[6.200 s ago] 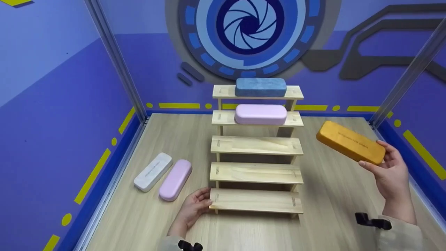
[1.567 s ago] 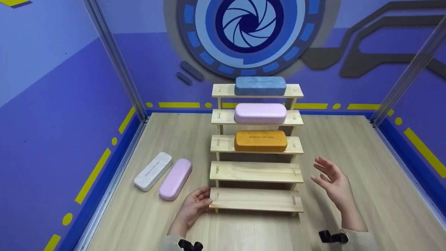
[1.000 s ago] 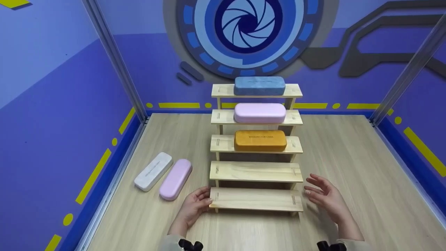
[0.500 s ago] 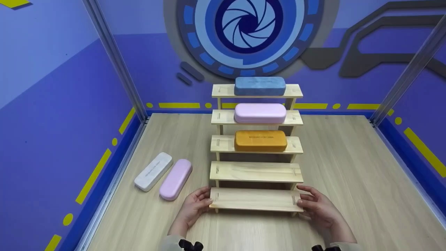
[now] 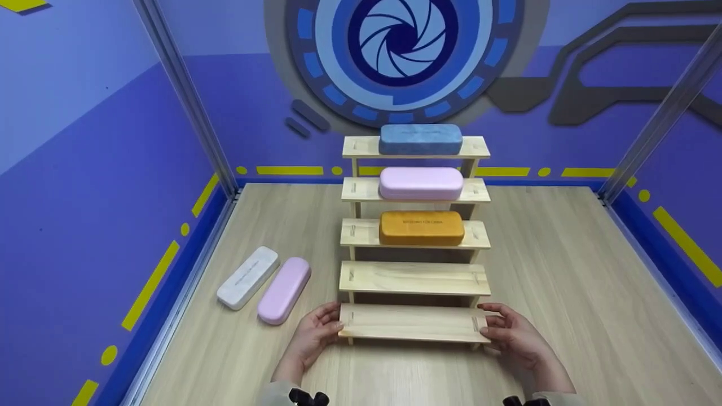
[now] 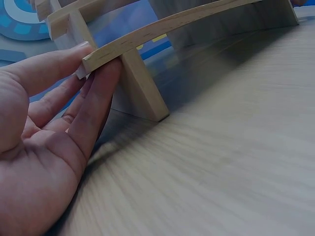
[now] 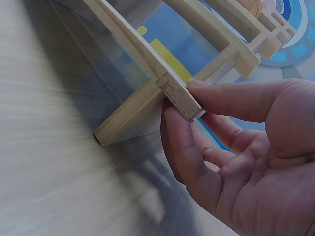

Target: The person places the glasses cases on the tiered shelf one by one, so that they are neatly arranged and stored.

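Note:
A stepped wooden rack [image 5: 414, 324] stands on the table, with a blue case [image 5: 421, 140] on its top step, a pink case [image 5: 421, 183] on the second and an orange case [image 5: 422, 228] on the third. The two lowest steps are bare. My left hand [image 5: 310, 337] pinches the left end of the lowest board; in the left wrist view the thumb of that hand [image 6: 49, 128] lies on top and fingers beneath. At the board's right end, my right hand [image 5: 519, 338] pinches it likewise, as the right wrist view shows the hand [image 7: 246, 152] up close.
Left of the rack, a white case [image 5: 248, 278] and a second pink case [image 5: 285, 291] lie slanted side by side on the table [image 5: 564, 254]. Blue-purple walls [image 5: 101, 186] with metal corner posts enclose the table at the back and both sides.
The orange case, earlier in my right hand, now sits on the third step. My right hand has since come down to the lowest board's right end and taken hold. My left hand has stayed put.

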Demonstrator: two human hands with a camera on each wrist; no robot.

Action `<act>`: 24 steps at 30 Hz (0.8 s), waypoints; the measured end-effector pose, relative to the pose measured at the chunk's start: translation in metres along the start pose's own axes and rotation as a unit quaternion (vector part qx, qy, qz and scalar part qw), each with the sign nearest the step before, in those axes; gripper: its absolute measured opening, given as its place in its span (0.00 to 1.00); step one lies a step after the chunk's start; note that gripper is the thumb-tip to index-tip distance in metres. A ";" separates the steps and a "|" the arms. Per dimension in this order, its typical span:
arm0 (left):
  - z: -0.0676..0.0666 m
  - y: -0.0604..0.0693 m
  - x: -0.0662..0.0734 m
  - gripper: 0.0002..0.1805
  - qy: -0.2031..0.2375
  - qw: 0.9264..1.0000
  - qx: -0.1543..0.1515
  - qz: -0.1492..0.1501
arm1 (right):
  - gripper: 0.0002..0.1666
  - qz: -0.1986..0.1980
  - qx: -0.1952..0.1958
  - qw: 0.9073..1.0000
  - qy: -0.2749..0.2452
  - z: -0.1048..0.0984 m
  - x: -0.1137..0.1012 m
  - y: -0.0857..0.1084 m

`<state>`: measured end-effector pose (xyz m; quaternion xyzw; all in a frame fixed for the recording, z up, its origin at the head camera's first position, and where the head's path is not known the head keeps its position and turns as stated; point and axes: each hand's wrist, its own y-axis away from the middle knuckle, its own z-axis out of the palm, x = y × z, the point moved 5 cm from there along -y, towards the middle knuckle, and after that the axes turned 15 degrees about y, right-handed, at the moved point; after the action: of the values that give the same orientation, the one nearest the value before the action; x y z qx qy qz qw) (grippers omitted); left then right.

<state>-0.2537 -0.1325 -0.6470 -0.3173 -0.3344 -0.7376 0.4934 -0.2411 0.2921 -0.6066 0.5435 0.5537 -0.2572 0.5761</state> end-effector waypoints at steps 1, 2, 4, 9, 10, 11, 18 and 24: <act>0.000 0.000 0.000 0.36 0.002 1.000 0.001 0.000 | 0.38 0.001 0.000 1.000 0.001 0.000 0.000 0.000; 0.000 0.001 0.000 0.36 0.003 1.000 0.001 0.001 | 0.38 0.002 0.000 1.000 0.002 0.000 0.000 0.000; 0.001 0.002 0.001 0.36 0.005 1.000 -0.002 0.006 | 0.38 0.001 0.001 1.000 0.004 0.000 0.000 -0.001; 0.001 0.004 0.005 0.37 0.007 1.000 0.005 0.013 | 0.38 -0.005 0.000 1.000 0.010 0.000 -0.002 -0.002; 0.001 0.005 0.006 0.38 0.006 1.000 0.010 0.015 | 0.39 -0.005 0.000 1.000 0.011 0.000 -0.002 -0.002; 0.001 0.006 0.008 0.38 0.004 1.000 0.014 0.018 | 0.39 -0.004 0.001 1.000 0.011 0.000 -0.002 -0.002; 0.003 0.015 0.032 0.39 -0.007 0.997 0.046 0.064 | 0.42 0.011 0.011 1.000 0.015 0.000 0.000 -0.001; -0.003 0.024 0.061 0.37 -0.038 0.982 0.082 0.163 | 0.39 0.003 0.005 1.000 0.006 -0.001 0.000 -0.001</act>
<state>-0.2507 -0.1732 -0.5957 -0.3544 -0.3559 -0.6047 0.6181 -0.2420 0.2925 -0.6062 0.5496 0.5545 -0.2552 0.5703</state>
